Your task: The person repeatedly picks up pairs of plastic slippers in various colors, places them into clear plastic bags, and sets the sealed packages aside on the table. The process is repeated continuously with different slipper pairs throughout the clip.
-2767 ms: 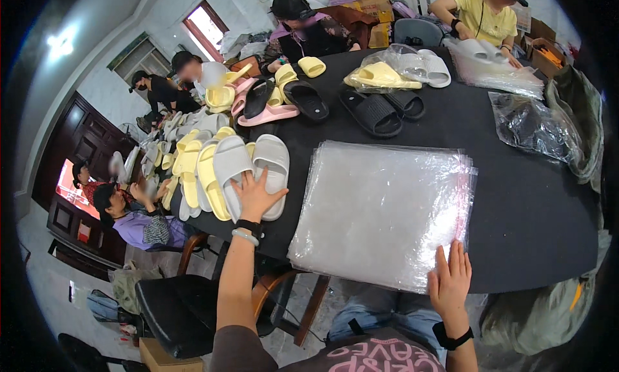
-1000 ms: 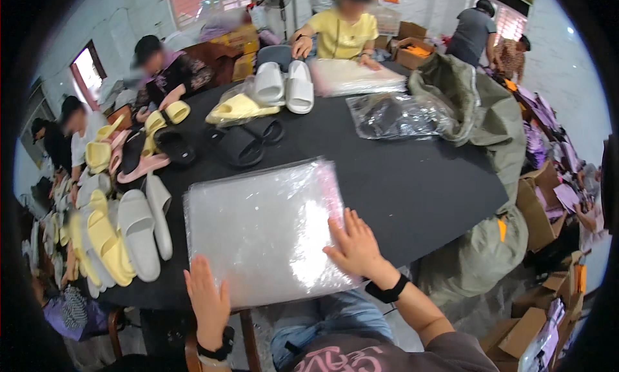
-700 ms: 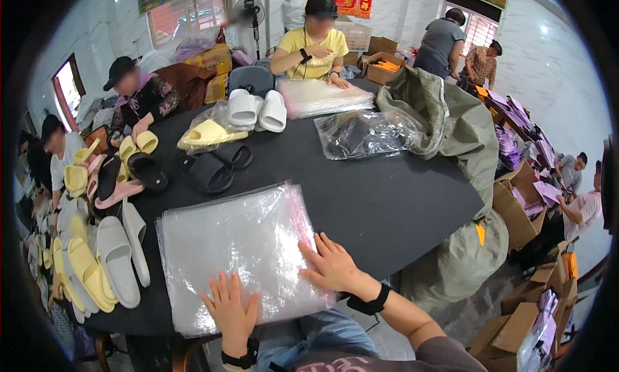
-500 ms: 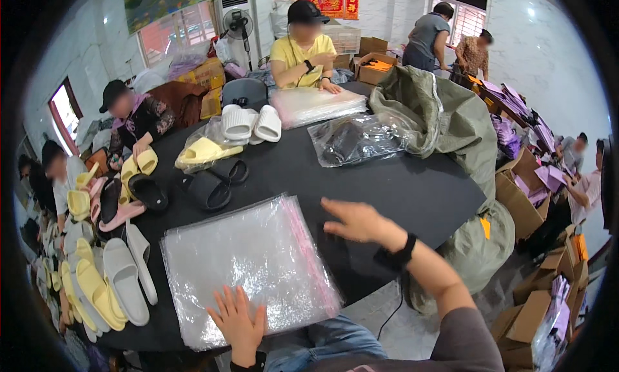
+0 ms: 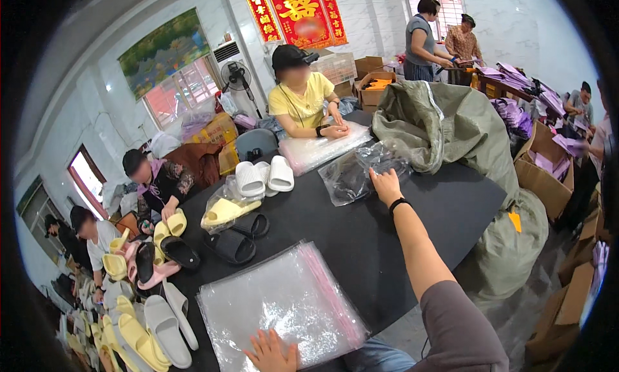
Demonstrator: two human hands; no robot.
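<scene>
My left hand [image 5: 274,352] lies flat, fingers spread, on the near edge of a stack of clear plastic bags [image 5: 274,301] with a pink strip along the right side. My right arm is stretched far across the black table; my right hand [image 5: 385,185], its fingers apart, is at the near edge of a clear bag with black slippers [image 5: 353,178] inside. Whether the fingertips touch that bag I cannot tell. Beyond the stack lie loose black slippers [image 5: 231,247], a bagged yellow slipper [image 5: 229,211] and white slippers [image 5: 250,178].
Grey slippers [image 5: 166,330] and yellow slippers [image 5: 140,334] crowd the table's left side. A big olive woven sack [image 5: 477,130] drapes over the right edge. Across from me, a person in yellow [image 5: 303,101] rests their hands at another bag stack [image 5: 322,149]. Cardboard boxes [image 5: 545,169] stand at right.
My right hand has moved from beside the bag stack, forward to the bagged black slippers. My left hand stays on the stack. The view has tilted and shifted.
</scene>
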